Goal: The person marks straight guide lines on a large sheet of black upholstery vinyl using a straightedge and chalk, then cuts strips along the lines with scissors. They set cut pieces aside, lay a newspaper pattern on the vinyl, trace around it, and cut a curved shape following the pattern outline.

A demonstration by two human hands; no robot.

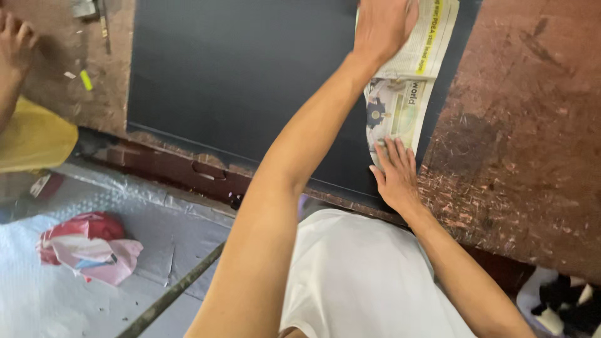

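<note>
The left hand is pressing flat, fingers spread and gripping nothing, on the far end of a folded strip of printed newspaper that is lying along the right edge of a dark matte rectangular panel. The right hand is pinning the near end, fingers extended and open too. The panel is resting on a worn reddish-brown wooden tabletop. With only palms holding it, the thin paper is likely to creep sideways, buckle between the hands, or tear if one hand is dragging harder than the other.
</note>
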